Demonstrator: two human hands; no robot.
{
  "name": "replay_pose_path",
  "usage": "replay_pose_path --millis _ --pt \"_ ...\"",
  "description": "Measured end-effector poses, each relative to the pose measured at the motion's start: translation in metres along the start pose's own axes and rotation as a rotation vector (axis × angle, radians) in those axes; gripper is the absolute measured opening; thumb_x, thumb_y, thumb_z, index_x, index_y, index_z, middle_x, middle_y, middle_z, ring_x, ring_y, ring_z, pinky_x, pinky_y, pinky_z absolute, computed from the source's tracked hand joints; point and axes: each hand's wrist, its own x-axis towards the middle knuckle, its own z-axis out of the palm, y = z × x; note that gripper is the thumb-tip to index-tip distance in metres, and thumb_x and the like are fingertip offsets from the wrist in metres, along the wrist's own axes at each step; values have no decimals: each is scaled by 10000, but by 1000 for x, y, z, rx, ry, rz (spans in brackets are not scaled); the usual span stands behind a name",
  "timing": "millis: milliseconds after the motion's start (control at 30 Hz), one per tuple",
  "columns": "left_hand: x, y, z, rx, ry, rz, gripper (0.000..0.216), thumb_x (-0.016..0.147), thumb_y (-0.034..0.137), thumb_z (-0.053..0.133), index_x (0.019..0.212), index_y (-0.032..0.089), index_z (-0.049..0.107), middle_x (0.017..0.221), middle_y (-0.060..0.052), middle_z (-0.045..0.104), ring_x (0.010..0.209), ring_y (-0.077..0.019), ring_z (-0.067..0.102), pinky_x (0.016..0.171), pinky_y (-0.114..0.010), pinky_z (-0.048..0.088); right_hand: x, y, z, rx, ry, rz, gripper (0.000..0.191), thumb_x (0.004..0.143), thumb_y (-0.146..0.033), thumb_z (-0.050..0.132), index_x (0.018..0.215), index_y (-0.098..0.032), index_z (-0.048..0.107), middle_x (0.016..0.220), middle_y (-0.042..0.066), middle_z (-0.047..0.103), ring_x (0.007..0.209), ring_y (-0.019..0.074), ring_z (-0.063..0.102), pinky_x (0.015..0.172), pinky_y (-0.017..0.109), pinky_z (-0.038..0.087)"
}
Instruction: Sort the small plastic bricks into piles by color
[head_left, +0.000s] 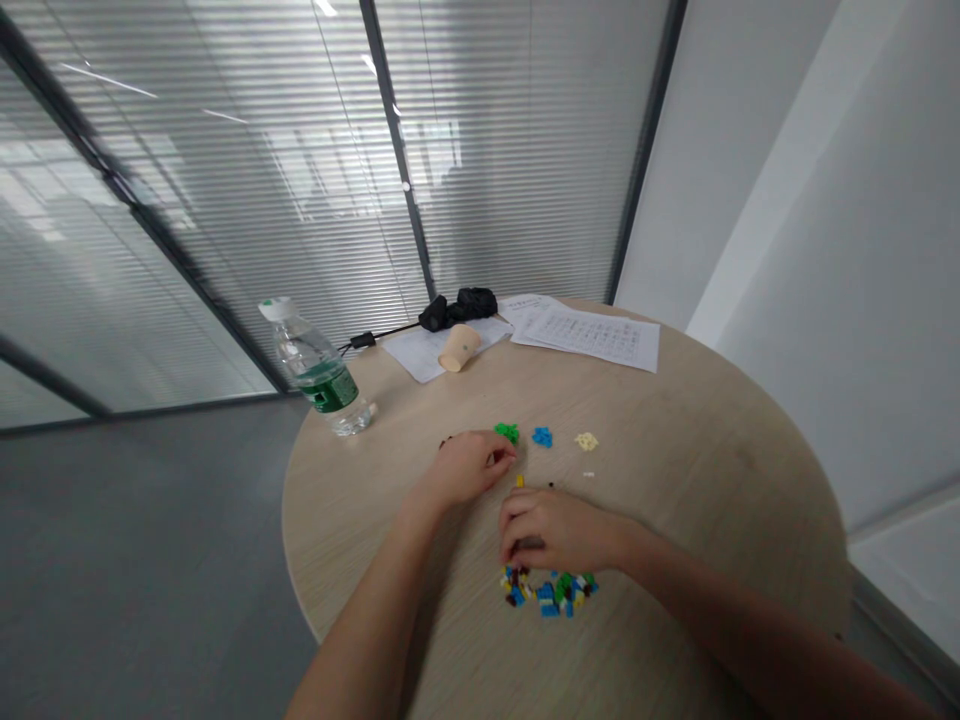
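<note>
Bricks [547,592] heaped below right hand [559,530], curled, hold unclear | left hand [471,468] curled, near green bricks [507,432] | water bottle [319,372], papers [589,335] beyond

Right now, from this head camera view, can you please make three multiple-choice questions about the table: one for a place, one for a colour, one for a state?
1. Where is the pile of small plastic building bricks?
A) on the printed sheets
B) next to the right hand
C) on the floor

2. What colour is the label of the plastic water bottle?
A) green
B) red
C) yellow

3. How does the beige cup-shaped object lie?
A) upright on its base
B) upside down
C) on its side

Answers:
1 B: the bricks lie just below that hand in the view.
2 A: a green band wraps the bottle.
3 C: its long side rests on the white paper.
</note>
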Motion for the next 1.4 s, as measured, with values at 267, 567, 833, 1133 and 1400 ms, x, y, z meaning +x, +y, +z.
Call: replay_pose_path --millis 267,567,833,1133,1400 --pt "-3 -1 -9 -75 26 1 202 852 241 480 888 183 671 842 -26 677 705 -138 581 657 -235 411 -7 6 -6 -9 187 62 87 770 -131 604 777 -180 676 788 23 679 779 147 595 748 258 447" --pt "-3 -3 -13 -218 0 -3 179 826 209 496 872 172 665 843 -19 675 698 -119 582 637 -212 418 -18 26 -25 51 477 295 90 752 -123 590 771 -186 652 751 4 660 638 107 565 609 218 430" --pt "-1 4 -4 -371 -88 53 161 815 253 541 859 166 669 694 17 626 599 -85 518 579 -187 389 -15 20 -25 186 556 367 93 737 -133 582 817 -180 586 711 -20 621 590 87 547 569 200 434" --pt "1 8 -2 -379 -30 82 114 788 230 597 857 182 674 764 16 648 645 -87 524 620 -189 398 -12 31 -16 580 583 445 182 707 -207 658 803 -198 503 720 -26 619 665 112 614 636 241 488" --pt "2 9 -1 -354 -32 111 108 796 252 592 805 174 665 747 13 641 655 -94 529 627 -196 398 -12 35 -16 705 563 492 213 692 -226 685 824 -190 522 733 -13 653 663 114 619 617 232 466"
